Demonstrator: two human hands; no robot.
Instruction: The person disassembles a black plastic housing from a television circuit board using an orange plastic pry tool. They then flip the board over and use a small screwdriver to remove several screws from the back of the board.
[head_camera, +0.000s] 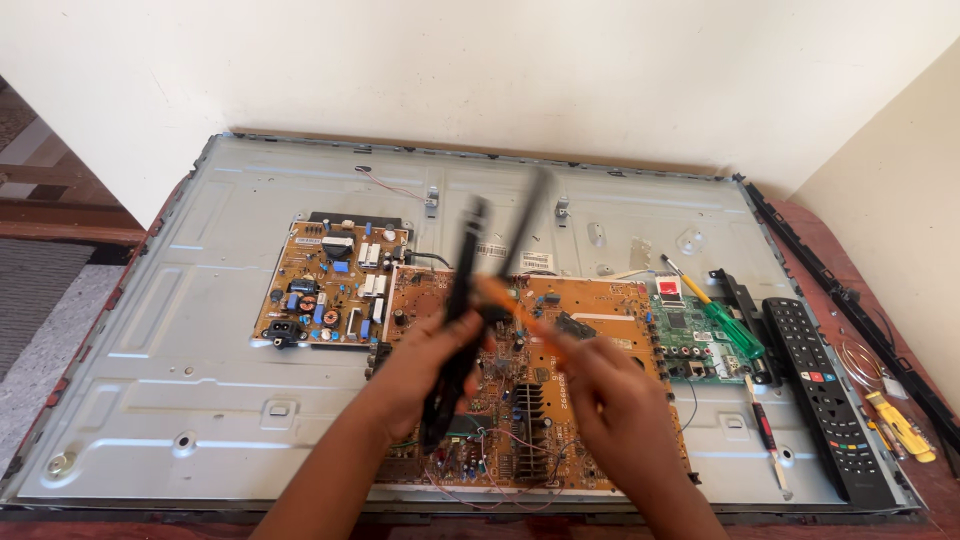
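Both hands over large brown circuit board (560, 400) at metal panel's (180, 330) near edge: left hand (425, 365) clamped on black tongs-like tool (462, 310), right hand (610, 405) closed round blurred orange tool (520, 312); remote (825, 395) by right edge

Big grey metal panel (180, 330), brown circuit boards (335, 285) dotted with blue and black parts, plus a small green board (690, 340). Screwdriver (725, 325) has a see-through green handle, remote (825, 395) is black with one red button, and there's a yellow tool (900, 425) on the reddish table (935, 490).
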